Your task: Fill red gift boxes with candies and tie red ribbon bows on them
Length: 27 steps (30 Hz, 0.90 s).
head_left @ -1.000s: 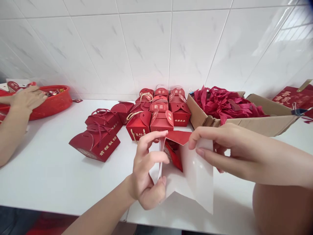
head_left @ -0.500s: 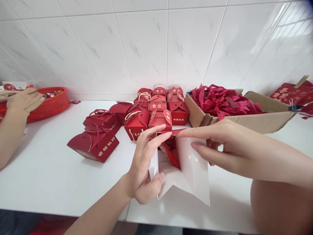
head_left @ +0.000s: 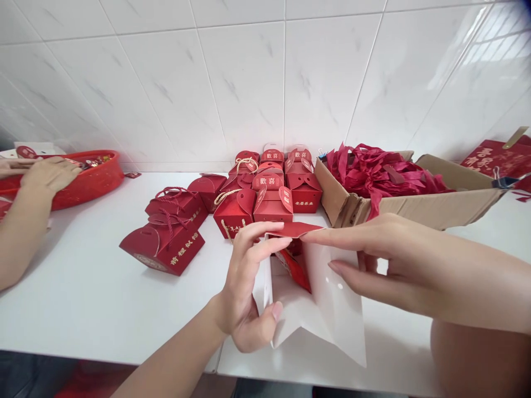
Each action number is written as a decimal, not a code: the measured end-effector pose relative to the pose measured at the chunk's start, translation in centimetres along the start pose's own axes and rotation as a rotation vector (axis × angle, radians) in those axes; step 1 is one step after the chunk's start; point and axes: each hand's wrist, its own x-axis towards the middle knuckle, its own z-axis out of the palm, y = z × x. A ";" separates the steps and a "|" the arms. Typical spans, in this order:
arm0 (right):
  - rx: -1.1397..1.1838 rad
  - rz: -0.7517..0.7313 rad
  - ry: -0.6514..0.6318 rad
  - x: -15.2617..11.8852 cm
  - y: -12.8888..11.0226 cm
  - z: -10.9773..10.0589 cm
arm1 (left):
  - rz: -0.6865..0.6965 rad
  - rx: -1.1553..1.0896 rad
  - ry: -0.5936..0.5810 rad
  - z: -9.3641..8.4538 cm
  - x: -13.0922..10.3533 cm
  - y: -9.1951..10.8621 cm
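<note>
An open box (head_left: 336, 298), white inside and red outside, stands at the front middle, with its flaps spread. A red packet (head_left: 299, 272) lies inside it. My left hand (head_left: 249, 293) grips the box's left side, thumb at the near left wall and fingertips at the red far flap (head_left: 293, 229). My right hand (head_left: 385, 260) holds the right side, its index finger on the far flap's right end and its thumb against the white wall. Just behind are several closed red boxes (head_left: 272, 205), some with cord handles.
Maroon boxes with rope handles (head_left: 168, 243) stand left of centre. A cardboard box (head_left: 418, 209) of crimson ribbons (head_left: 377, 171) is at the right. Far left, another person's hands (head_left: 50, 174) are over a red basin (head_left: 97, 182). A tiled wall rises behind.
The view has shifted slightly. The far flap now shows more of its red face and tilts inward between my hands. The other person's hand has moved a little right over the basin.
</note>
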 end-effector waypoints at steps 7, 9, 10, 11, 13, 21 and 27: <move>-0.050 -0.014 -0.073 -0.4 -0.8 0.0 | 0.064 0.038 0.080 0.4 -0.2 0.5; -0.069 -0.028 -0.059 -0.5 -0.9 0.3 | 0.066 0.059 0.081 0.5 -0.3 0.7; -0.078 -0.036 -0.050 -0.6 -0.9 0.4 | 0.063 0.064 0.078 0.6 -0.4 0.7; -0.083 -0.043 -0.043 -0.6 -0.9 0.5 | 0.055 0.066 0.077 0.8 -0.5 0.7; -0.080 -0.046 -0.045 -0.8 -1.0 0.5 | 0.054 0.031 0.116 1.2 -0.5 0.7; 0.210 -0.117 0.066 0.6 0.6 -0.5 | -0.021 -0.201 -0.119 0.6 0.3 -0.7; 0.393 0.000 0.535 3.2 4.1 0.0 | -0.265 -0.119 -0.042 1.6 0.2 -2.1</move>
